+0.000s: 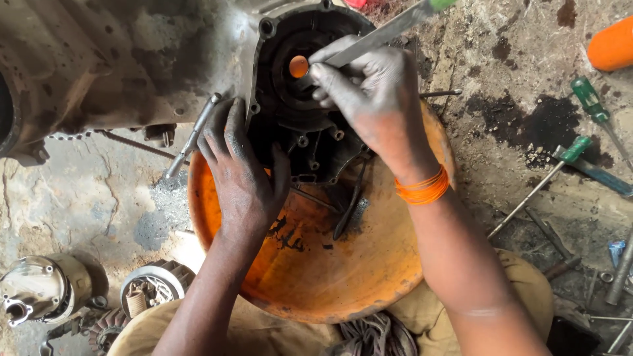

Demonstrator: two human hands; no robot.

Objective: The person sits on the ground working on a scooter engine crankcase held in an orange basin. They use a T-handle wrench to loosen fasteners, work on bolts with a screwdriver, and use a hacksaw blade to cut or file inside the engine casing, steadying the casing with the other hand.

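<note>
Now right hand (pixel 376 92) gripping screwdriver (pixel 389 31)

My left hand (pixel 241 168) steadies the black engine cover (pixel 300 112) over the orange basin (pixel 343 270); my right hand (pixel 372 92) works a screwdriver (pixel 389 29) inside it.

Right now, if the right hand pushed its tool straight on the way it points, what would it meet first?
Probably the small orange round part in the dark engine housing; the right hand aims the metal tool there, though depth is unclear.
</note>
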